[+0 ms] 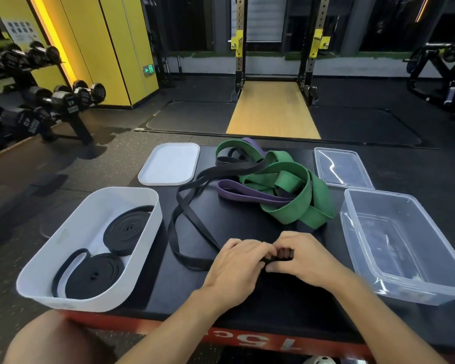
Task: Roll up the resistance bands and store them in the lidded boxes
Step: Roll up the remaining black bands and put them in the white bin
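My left hand and my right hand meet at the front middle of the black platform. Both pinch the near end of a long black band. The rest of that band trails loosely away to the left and back. Behind them lies a tangled heap of wide green bands and a purple band. At the left, a white box holds two rolled black bands. At the right stands an empty clear box.
A white lid lies behind the white box. A clear lid lies behind the clear box. The platform's red front edge is close to me. A dumbbell rack stands at the left and a squat rack beyond.
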{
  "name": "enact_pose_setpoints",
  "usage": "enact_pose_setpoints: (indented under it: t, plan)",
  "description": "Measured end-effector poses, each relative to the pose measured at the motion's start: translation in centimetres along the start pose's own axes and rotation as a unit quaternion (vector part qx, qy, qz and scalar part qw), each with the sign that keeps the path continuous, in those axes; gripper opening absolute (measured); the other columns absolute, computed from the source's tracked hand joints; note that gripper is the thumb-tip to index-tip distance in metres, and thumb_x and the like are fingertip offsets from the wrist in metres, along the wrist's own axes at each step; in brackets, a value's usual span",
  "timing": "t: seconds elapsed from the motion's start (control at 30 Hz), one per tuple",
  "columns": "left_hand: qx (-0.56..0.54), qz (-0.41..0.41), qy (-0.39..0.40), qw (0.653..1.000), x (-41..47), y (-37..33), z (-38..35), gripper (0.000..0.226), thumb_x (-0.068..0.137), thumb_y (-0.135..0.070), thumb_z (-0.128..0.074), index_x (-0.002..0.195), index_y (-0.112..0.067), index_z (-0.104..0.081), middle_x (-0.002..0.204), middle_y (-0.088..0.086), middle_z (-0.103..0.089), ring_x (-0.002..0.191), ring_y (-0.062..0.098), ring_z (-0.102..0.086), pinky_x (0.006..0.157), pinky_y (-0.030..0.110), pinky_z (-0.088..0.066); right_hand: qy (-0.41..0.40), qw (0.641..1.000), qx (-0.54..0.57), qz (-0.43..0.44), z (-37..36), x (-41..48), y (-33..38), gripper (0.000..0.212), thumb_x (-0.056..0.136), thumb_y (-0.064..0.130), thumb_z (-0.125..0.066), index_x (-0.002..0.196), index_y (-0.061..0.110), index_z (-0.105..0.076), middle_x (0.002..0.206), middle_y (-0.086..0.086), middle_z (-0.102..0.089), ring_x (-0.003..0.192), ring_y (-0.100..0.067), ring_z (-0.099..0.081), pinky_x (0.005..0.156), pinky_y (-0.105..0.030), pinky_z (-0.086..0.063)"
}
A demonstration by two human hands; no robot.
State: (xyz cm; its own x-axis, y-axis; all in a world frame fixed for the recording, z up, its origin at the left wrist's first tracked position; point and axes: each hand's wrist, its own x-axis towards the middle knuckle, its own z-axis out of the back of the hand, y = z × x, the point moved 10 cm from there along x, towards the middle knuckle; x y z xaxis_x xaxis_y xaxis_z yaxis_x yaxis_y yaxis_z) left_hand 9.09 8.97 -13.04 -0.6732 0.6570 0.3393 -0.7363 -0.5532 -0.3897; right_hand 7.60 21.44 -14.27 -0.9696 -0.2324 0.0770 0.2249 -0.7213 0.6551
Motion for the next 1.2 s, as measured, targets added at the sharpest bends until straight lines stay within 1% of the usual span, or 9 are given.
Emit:
enact_pose_setpoints:
  t: [0.23,0.37,0.53,0.7,0.77,0.87,0.97,1.1,1.2]
  plan:
    - [0.058,-0.006,-0.031,0.998,-0.3,-0.4,0.0,0.027,0.093,-0.017,-0.061,0.117,-0.029,-0.057,0.115,-0.015,-0.060,0.120,0.009,-0.053,0.102,0.031,-0.043,0.042,0.996,-0.066,0.030,-0.2,1.0,0.9,0.020,0.079,0.044,-0.085,0.086,0.029,-0.073,0.085,0.008,-0.059,0.080,-0.012,-0.059,0.074,-0.035,-0.051]
    - [0.083,-0.001,-0.062,0.995,-0.6,-0.7,0.4,0.023,0.090,-0.020,-0.068,0.110,-0.028,-0.061,0.106,-0.014,-0.065,0.115,0.009,-0.055,0.097,0.030,-0.048,0.071,0.990,-0.111,0.042,-0.4,1.4,1.6,0.021,0.081,0.045,-0.083,0.088,0.027,-0.073,0.085,0.009,-0.058,0.079,-0.009,-0.058,0.074,-0.035,-0.051]
    - [0.119,-0.004,-0.073,0.990,-0.8,-1.2,0.4,0.023,0.086,-0.023,-0.075,0.107,-0.027,-0.064,0.101,-0.014,-0.070,0.120,0.012,-0.055,0.097,0.033,-0.052,0.085,0.987,-0.127,0.047,-0.4,1.4,1.9,0.021,0.082,0.045,-0.082,0.089,0.026,-0.073,0.085,0.009,-0.057,0.078,-0.008,-0.057,0.073,-0.033,-0.050]
    - [0.055,0.097,-0.105,0.988,-1.1,1.2,1.5,0.034,0.078,-0.031,-0.085,0.105,-0.024,-0.065,0.106,-0.008,-0.058,0.097,0.012,-0.056,0.075,0.029,-0.053,0.086,0.987,-0.118,0.059,-0.6,1.2,2.2,0.020,0.083,0.039,-0.082,0.087,0.023,-0.071,0.086,0.010,-0.057,0.078,-0.009,-0.058,0.071,-0.029,-0.050]
    - [0.070,0.074,-0.086,0.991,-0.8,0.5,1.4,0.029,0.084,-0.031,-0.080,0.109,-0.027,-0.066,0.105,-0.012,-0.065,0.098,0.011,-0.062,0.078,0.031,-0.055,0.094,0.986,-0.118,0.066,-0.7,1.2,2.4,0.016,0.085,0.035,-0.082,0.090,0.023,-0.072,0.087,0.010,-0.057,0.080,-0.008,-0.058,0.072,-0.024,-0.049]
    - [0.020,0.084,-0.070,0.994,-0.9,0.6,1.3,0.023,0.096,-0.032,-0.067,0.117,-0.030,-0.058,0.110,-0.012,-0.071,0.100,0.011,-0.064,0.086,0.028,-0.048,0.105,0.982,-0.141,0.076,-0.8,1.3,3.0,0.014,0.090,0.032,-0.077,0.102,0.026,-0.074,0.091,0.012,-0.057,0.085,-0.006,-0.057,0.078,-0.024,-0.048]
    - [0.007,0.085,-0.066,0.994,-0.9,0.7,1.3,0.021,0.097,-0.031,-0.066,0.114,-0.032,-0.053,0.109,-0.012,-0.072,0.097,0.012,-0.064,0.088,0.030,-0.048,0.101,0.973,-0.193,0.081,-1.3,1.1,3.2,0.015,0.096,0.034,-0.069,0.110,0.028,-0.070,0.094,0.015,-0.053,0.092,-0.004,-0.049,0.084,-0.025,-0.044]
    - [0.019,0.068,-0.062,0.996,-0.8,0.5,1.1,0.022,0.095,-0.028,-0.067,0.114,-0.032,-0.058,0.106,-0.013,-0.072,0.097,0.009,-0.065,0.089,0.030,-0.049,0.098,0.963,-0.244,0.061,-1.6,0.8,3.6,0.012,0.099,0.038,-0.064,0.099,0.026,-0.061,0.094,0.013,-0.050,0.096,-0.009,-0.048,0.085,-0.026,-0.042]
    - [0.024,0.063,-0.053,0.996,-0.8,0.4,1.0,0.022,0.094,-0.026,-0.067,0.114,-0.031,-0.058,0.104,-0.012,-0.072,0.094,0.010,-0.065,0.086,0.031,-0.049,0.106,0.966,-0.236,0.026,-1.2,0.6,3.6,0.027,0.089,0.054,-0.069,0.084,0.032,-0.052,0.089,0.013,-0.051,0.088,-0.010,-0.052,0.081,-0.031,-0.049]
